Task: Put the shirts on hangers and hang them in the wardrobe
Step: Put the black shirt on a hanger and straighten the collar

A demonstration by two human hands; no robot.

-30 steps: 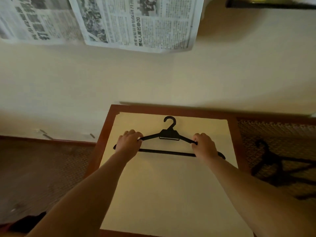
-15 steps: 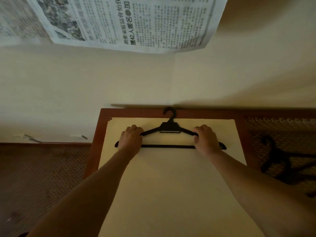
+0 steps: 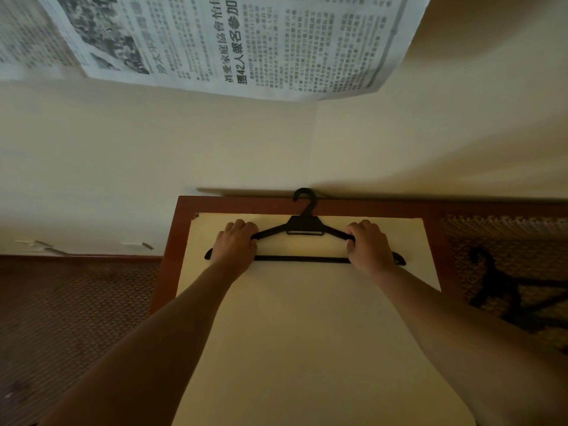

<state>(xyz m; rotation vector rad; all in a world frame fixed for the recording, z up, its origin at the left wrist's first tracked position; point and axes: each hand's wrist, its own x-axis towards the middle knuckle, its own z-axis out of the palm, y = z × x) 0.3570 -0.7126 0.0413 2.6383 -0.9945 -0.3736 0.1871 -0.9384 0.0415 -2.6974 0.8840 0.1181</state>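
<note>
A black plastic hanger [image 3: 304,229] lies flat over a cream sheet on a red-brown framed surface [image 3: 233,206], its hook pointing away from me and reaching past the far frame edge. My left hand [image 3: 235,245] grips the hanger's left arm, fingers curled over it. My right hand [image 3: 367,245] grips the right arm the same way. The hanger's two tips stick out beyond my hands. No shirt is in view.
A pale wall rises right behind the surface, with newspaper sheets [image 3: 246,44] stuck on it higher up. More black hangers [image 3: 504,290] lie on the woven mat at the right. Brown woven matting [image 3: 70,318] covers the floor at the left.
Both hands have pushed the hanger away from me, so its hook now overlaps the far frame edge. My view has shifted forward and the grips are unchanged.
</note>
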